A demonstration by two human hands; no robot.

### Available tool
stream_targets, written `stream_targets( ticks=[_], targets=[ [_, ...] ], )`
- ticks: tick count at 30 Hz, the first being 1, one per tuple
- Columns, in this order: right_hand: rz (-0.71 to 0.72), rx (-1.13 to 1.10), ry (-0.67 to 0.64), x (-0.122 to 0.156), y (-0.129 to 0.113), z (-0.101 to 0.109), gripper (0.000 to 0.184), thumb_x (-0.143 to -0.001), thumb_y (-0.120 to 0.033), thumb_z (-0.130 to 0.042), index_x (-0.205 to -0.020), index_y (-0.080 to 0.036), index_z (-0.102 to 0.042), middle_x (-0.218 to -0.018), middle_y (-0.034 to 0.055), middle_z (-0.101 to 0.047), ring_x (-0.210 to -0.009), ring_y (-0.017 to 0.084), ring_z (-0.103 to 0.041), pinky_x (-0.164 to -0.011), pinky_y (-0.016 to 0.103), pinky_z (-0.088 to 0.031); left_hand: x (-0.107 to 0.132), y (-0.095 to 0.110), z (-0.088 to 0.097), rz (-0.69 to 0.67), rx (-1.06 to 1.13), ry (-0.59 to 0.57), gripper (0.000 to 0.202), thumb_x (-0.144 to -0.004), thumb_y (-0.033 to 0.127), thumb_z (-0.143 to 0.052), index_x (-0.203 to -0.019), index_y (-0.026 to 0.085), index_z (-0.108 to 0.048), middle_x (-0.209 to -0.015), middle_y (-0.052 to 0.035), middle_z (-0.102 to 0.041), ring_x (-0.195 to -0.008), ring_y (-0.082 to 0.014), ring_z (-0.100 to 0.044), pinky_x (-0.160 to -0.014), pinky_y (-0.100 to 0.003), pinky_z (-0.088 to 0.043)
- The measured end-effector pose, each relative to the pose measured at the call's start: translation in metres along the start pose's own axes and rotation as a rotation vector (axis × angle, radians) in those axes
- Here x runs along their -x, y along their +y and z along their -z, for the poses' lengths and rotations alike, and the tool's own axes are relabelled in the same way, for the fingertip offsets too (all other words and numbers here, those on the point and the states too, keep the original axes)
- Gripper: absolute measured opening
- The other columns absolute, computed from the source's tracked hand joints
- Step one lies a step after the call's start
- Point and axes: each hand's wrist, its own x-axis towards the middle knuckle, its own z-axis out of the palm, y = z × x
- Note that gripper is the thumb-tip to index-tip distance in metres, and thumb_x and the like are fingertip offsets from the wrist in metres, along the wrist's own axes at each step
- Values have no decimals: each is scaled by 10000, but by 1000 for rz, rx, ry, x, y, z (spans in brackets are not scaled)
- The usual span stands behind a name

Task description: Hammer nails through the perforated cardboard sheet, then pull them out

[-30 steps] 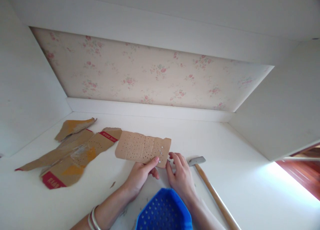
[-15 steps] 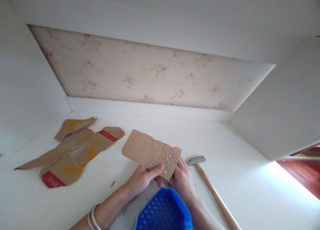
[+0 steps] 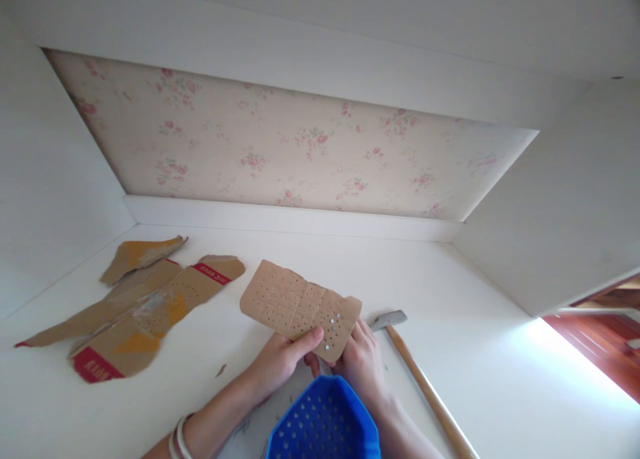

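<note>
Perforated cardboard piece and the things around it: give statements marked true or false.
1. The left hand and right hand both hold the perforated cardboard piece. True.
2. The hammer lies left of the hands. False: it lies to their right on the white surface.
3. The blue basket shows just below the hands. True.
4. The torn cardboard scraps lie in the basket. False: they lie on the surface, far left.

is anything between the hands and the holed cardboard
Nothing visible. The left hand pinches the cardboard at its near right end, thumb on top; the right hand holds the corner, fingers hidden beneath. The basket is nearer the camera than the hands, the hammer off to the right.
</note>
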Motion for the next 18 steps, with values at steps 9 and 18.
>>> stream_targets(
  ticks=[9, 18],
  targets=[
    [23, -46, 13, 2, 3, -3, 164, -896, -155, -516, -766, -213, -597, -788, 73, -671, -781, 247, -612, -684, 366, -527, -2, -6, -1, 15, -12, 86, 492, -859, 580, -605, -798, 120, -770, -663, -94, -738, -512, -181, -635, -538, -284, -499],
    [-67, -136, 27, -2, 4, -4, 196, -924, -130, -492, -790, -223, -601, -801, 46, -656, -768, 219, -589, -680, 329, -509, -3, -4, -3, 20, -111, 207, 562, -835, 653, -572, -626, 153, -716, -561, -70, -697, -516, -183, -622, -591, -287, -468]
  ],
)
